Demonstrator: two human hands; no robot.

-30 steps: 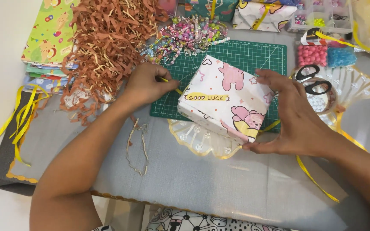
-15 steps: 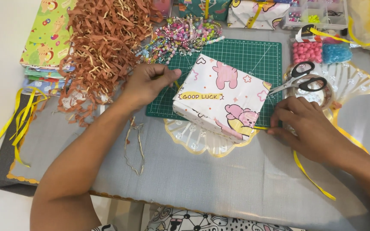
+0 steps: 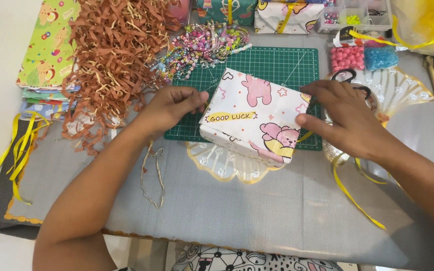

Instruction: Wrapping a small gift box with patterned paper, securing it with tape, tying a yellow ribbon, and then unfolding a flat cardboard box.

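Pressing my left hand point(image 3: 169, 106) against the nine o'clock side of the box point(image 3: 254, 115), I have the fingers curled and pinched at its edge; whether they grip a strand there I cannot tell. My right hand point(image 3: 347, 118) lies at three o'clock of the box, fingers loosely spread, thumb tip touching the wrapped side, palm down over the scissors point(image 3: 345, 76), whose black handle shows at twelve o'clock of my knuckles. The box, wrapped in white paper with pink bears, sits tilted, partly on the green mat point(image 3: 272, 62) and partly over a clear scalloped sheet point(image 3: 222, 163) at its six o'clock. A yellow ribbon point(image 3: 352, 198) trails from under my right hand toward five o'clock. At eleven o'clock of my left hand is a heap of brown paper shreds point(image 3: 111, 55); at twelve o'clock of the box lie coloured beads point(image 3: 202, 47). Pink and blue pompoms point(image 3: 362, 57) sit at one o'clock of my right hand. More yellow ribbon point(image 3: 18, 145) hangs at the table's nine o'clock edge.
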